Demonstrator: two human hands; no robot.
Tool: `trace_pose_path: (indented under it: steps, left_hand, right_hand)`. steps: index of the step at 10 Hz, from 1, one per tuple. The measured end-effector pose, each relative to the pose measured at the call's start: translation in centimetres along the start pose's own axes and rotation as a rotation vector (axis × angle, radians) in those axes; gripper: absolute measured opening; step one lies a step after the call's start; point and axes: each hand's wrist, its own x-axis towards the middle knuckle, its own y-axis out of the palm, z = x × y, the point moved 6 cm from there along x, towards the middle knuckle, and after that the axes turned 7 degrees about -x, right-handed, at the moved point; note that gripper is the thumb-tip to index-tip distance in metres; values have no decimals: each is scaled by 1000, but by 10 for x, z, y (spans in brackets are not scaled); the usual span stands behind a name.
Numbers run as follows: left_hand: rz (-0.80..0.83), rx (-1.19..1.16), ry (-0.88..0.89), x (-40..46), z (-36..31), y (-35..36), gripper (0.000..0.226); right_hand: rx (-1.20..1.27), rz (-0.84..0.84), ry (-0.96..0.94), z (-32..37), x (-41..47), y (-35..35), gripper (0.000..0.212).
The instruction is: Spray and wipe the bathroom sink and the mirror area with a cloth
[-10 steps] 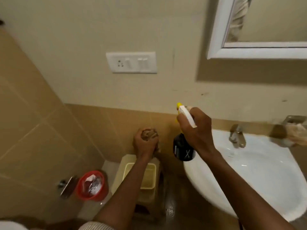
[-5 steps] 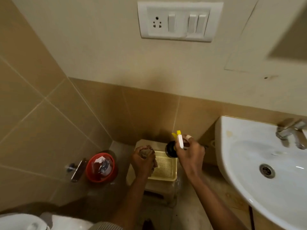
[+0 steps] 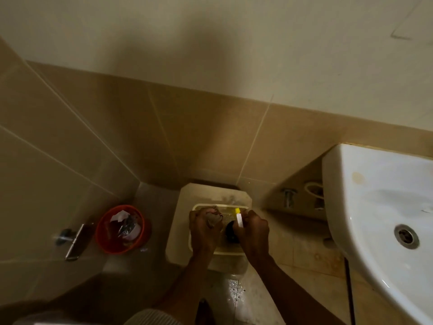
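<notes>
- While both hands hung over the yellow tray (image 3: 216, 250) on the stool (image 3: 185, 214), the left hand (image 3: 204, 228) gripped the balled cloth (image 3: 212, 218).
- Right hand (image 3: 254, 229) held the spray bottle (image 3: 233, 231); any label was unreadable.
- Sink (image 3: 365, 202) stood right.

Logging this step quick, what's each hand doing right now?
Left hand: closed, gripping the bunched cloth.
Right hand: closed, gripping the spray bottle over the tray.
</notes>
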Motion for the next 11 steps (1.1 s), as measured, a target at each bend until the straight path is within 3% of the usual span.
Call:
trace_pose_path:
  steps: [3, 5, 6, 7, 8, 10, 11]
  left_hand:
    - [130, 172, -22, 9, 28, 16, 29]
    - [147, 102, -84, 2, 27, 9, 38]
    - [210, 238, 24, -6, 13, -6, 50]
    - [200, 407, 92, -10, -1, -23, 59]
    - [79, 569, 247, -22, -46, -55, 63]
    - [-187, 663, 508, -28, -169, -120, 62]
    - [-179, 604, 546, -26, -223, -146, 63]
  right_hand:
    - [-21, 53, 19, -7, 6, 31, 14]
    - [-110, 99, 90, -3, 7, 29, 29]
    - [-229, 88, 56, 10, 1, 17, 44]
    - [-243, 70, -18, 27, -4, 1, 54]
    - [-294, 35, -225, 72, -10, -33, 57]
    - [-296, -139, -539, 182, -17, -125, 56]
    - [-272, -217, -685, 225, -26, -171, 58]
